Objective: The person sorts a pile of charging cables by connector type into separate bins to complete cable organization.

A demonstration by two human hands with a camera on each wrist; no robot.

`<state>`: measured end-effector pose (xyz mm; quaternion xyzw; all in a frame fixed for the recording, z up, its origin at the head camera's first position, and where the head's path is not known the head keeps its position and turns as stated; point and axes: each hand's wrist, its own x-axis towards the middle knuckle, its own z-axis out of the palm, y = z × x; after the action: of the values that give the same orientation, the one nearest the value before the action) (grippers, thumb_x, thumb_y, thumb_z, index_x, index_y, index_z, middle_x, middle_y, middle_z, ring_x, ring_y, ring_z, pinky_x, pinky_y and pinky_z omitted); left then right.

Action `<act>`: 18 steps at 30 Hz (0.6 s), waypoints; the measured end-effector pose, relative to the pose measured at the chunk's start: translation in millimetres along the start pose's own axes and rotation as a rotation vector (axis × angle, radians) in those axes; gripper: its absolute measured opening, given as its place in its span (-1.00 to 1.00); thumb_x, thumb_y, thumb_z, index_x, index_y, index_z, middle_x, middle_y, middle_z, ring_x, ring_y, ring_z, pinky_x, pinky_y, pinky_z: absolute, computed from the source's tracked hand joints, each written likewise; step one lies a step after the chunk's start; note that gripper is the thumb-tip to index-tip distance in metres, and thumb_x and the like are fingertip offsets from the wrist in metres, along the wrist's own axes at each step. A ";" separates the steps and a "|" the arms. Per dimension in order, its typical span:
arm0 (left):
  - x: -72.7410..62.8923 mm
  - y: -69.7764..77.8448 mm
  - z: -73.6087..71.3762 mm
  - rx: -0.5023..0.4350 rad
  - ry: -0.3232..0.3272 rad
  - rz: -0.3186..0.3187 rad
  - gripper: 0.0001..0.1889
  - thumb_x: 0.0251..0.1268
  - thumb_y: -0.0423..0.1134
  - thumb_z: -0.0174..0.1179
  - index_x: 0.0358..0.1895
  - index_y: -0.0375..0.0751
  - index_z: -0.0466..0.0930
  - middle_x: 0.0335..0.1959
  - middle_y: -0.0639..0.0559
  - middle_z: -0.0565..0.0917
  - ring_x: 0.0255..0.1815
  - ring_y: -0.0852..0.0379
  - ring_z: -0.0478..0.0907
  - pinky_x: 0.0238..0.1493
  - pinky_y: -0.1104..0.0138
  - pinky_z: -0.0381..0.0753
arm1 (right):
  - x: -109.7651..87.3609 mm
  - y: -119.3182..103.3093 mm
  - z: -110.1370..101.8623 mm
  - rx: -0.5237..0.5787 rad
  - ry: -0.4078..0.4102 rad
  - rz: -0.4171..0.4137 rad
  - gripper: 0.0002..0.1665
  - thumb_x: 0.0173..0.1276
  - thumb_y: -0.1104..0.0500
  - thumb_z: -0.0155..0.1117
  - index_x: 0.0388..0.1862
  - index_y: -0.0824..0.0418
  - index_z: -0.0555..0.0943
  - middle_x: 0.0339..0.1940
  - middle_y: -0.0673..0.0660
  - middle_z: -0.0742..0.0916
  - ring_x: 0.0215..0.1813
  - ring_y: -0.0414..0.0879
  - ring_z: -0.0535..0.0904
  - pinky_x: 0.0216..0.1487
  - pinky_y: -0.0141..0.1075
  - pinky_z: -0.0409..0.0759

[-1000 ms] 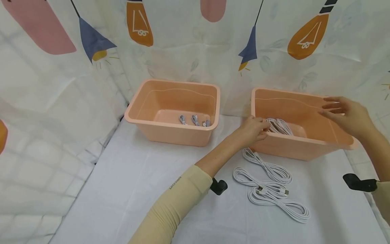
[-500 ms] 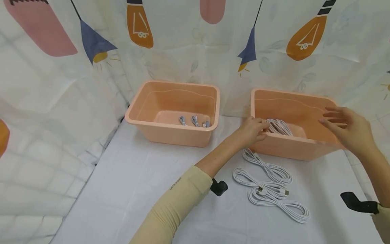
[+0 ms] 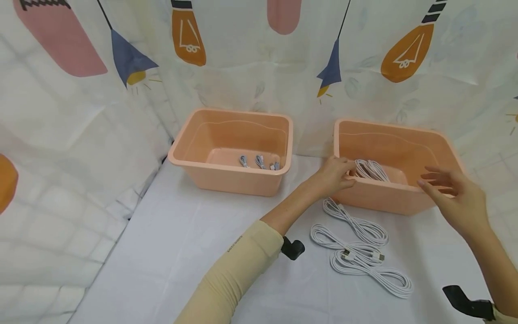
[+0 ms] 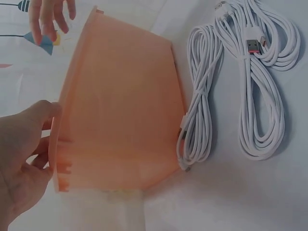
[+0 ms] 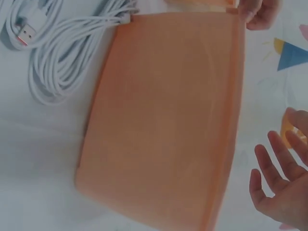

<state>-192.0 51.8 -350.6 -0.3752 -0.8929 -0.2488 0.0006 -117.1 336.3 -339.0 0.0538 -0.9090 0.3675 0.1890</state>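
My left hand [image 3: 335,176] grips the near left corner of the right-hand peach plastic bin [image 3: 388,198]; in the left wrist view the thumb lies outside the rim and the fingers [image 4: 41,151] reach behind it. Inside that bin lies a coiled white cable [image 3: 371,170]. My right hand [image 3: 457,200], fingers spread and holding nothing, hovers by the bin's near right corner; the right wrist view shows it apart from the rim. In front of the bin lie bundled white USB cables [image 3: 360,225], their middles crossed and some plugs [image 4: 252,45] showing.
A second peach bin [image 3: 226,177] stands to the left with small grey cables [image 3: 260,160] on its floor. A white cloth [image 3: 202,234] covers the table. Printed curtains [image 3: 243,67] hang behind and at the left.
My right hand has moved down and left, from over the bin's far right side to its near right corner. The left hand keeps its grip, and the cables stay put.
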 end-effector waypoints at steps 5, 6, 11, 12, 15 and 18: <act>2.0 0.8 0.4 -0.015 0.015 -0.014 -0.80 0.52 -0.13 0.33 -0.12 -0.22 0.71 -0.13 -0.03 0.73 -0.14 0.19 0.51 0.15 0.38 0.31 | -16.4 -0.4 7.3 0.034 0.007 -0.037 -0.57 0.40 0.33 0.45 0.22 0.42 0.65 -0.23 -0.63 0.61 -0.19 -0.71 0.52 -0.08 -0.79 0.39; 2.0 0.8 0.6 -0.012 0.020 -0.014 -0.80 0.51 -0.13 0.33 -0.12 -0.22 0.71 -0.13 -0.02 0.73 -0.14 0.19 0.51 0.15 0.38 0.32 | -19.2 -1.1 8.8 0.040 0.005 -0.047 -0.57 0.39 0.35 0.44 0.22 0.41 0.65 -0.24 -0.62 0.62 -0.19 -0.70 0.52 -0.07 -0.79 0.40; 1.4 1.7 2.8 -0.008 0.047 -0.023 -0.80 0.49 -0.14 0.35 -0.16 -0.22 0.70 -0.15 -0.02 0.74 -0.11 0.17 0.57 0.13 0.39 0.33 | -30.0 -4.7 18.7 0.062 -0.002 -0.066 -0.59 0.34 0.42 0.45 0.16 0.40 0.66 -0.27 -0.60 0.62 -0.19 -0.70 0.53 -0.05 -0.78 0.41; 1.3 1.9 3.2 -0.009 0.049 -0.026 -0.80 0.49 -0.13 0.35 -0.17 -0.22 0.70 -0.15 -0.01 0.74 -0.10 0.17 0.58 0.13 0.39 0.32 | -31.5 -4.5 20.8 0.057 -0.006 -0.063 -0.59 0.34 0.42 0.45 0.16 0.39 0.67 -0.28 -0.60 0.62 -0.19 -0.71 0.52 -0.06 -0.79 0.41; 1.1 2.1 3.8 -0.013 0.053 -0.026 -0.80 0.49 -0.14 0.35 -0.17 -0.23 0.70 -0.15 -0.01 0.74 -0.10 0.17 0.58 0.12 0.39 0.32 | -37.1 -2.5 27.2 0.031 -0.024 -0.050 -0.57 0.35 0.40 0.46 0.19 0.40 0.65 -0.26 -0.63 0.58 -0.17 -0.73 0.49 -0.05 -0.80 0.39; 1.0 2.2 4.1 -0.008 0.052 -0.021 -0.80 0.49 -0.14 0.34 -0.17 -0.22 0.70 -0.15 -0.01 0.74 -0.07 0.16 0.59 0.13 0.39 0.32 | -43.3 -0.8 34.5 0.030 -0.037 -0.044 -0.58 0.35 0.40 0.46 0.19 0.36 0.67 -0.23 -0.63 0.58 -0.15 -0.73 0.49 -0.05 -0.79 0.39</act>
<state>-190.5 55.5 -353.0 -0.3593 -0.8955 -0.2620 0.0199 -87.5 310.2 -377.8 0.0835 -0.9053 0.3760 0.1792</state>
